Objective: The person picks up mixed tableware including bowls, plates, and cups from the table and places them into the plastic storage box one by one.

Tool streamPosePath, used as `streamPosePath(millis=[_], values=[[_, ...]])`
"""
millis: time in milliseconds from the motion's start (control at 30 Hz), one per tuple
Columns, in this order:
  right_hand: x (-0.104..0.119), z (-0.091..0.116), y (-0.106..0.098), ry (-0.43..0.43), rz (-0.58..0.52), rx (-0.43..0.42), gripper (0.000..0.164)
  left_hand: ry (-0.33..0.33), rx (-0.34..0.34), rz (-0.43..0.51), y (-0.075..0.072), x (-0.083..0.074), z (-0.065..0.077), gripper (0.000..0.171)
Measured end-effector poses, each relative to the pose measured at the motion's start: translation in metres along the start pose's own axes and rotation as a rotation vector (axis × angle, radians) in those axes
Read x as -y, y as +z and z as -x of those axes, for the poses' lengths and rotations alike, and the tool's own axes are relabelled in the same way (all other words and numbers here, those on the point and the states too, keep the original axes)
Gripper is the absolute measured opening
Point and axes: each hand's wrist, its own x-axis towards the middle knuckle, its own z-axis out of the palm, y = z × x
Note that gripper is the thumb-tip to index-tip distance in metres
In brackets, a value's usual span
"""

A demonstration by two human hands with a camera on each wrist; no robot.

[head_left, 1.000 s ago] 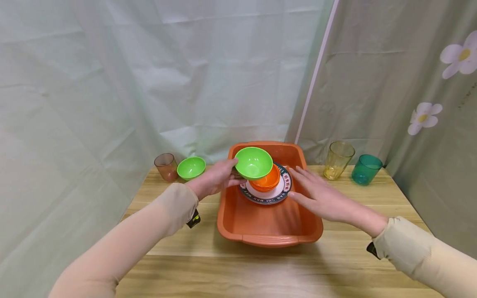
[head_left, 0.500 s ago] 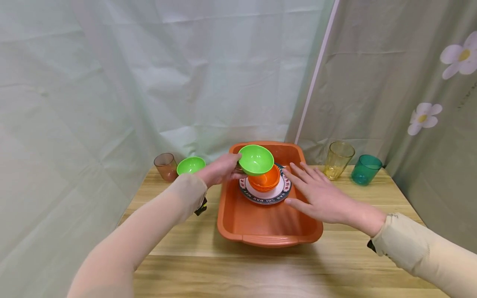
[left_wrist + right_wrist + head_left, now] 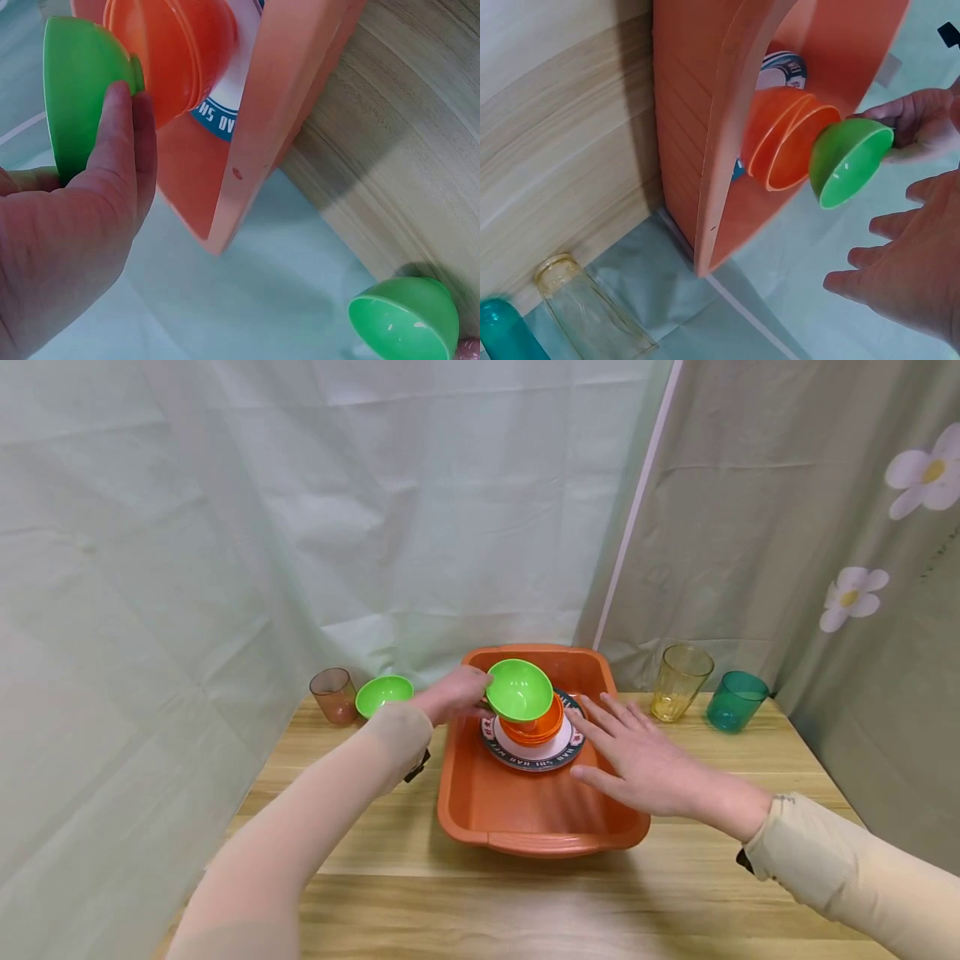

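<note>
While gripping the green bowl (image 3: 519, 690) at its left side with the left hand (image 3: 459, 692), holding the right hand (image 3: 643, 762) spread wide over the right part of the reddish-orange basin (image 3: 543, 844), fingers apart, near the bowl but not touching it. Laying the left hand's fingers along the bowl's outer wall toward its foot, per the left wrist view. Holding this bowl mouth up, directly over the stack of orange bowls (image 3: 536, 737); cannot tell of any contact between its underside and the topmost orange rim. Seen beneath, inside the basin: the orange bowls nested together on a plate (image 3: 531, 765) with a dark lettered border. Set on the wood-grained counter (image 3: 450, 910) left of the basin: a second green bowl (image 3: 385, 692), partly hidden by the left sleeve (image 3: 330, 818), with a brownish cup (image 3: 333, 697) just beside it. Standing to the right: a yellow glass (image 3: 681, 683) and, near it, a teal cup (image 3: 737, 702). Hanging behind: a pale curtain (image 3: 450, 510).
</note>
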Motion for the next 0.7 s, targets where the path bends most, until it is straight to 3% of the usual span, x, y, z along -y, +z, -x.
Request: streamPosePath(millis=[333, 700], values=[[-0.001, 0.002, 0.003, -0.010, -0.016, 0.000, 0.083, -0.032, -0.021, -0.144, 0.005, 0.004, -0.013, 0.022], [-0.003, 0.003, 0.005, -0.011, -0.029, 0.007, 0.083, -0.131, -0.016, -0.193, 0.013, 0.004, -0.023, 0.025]])
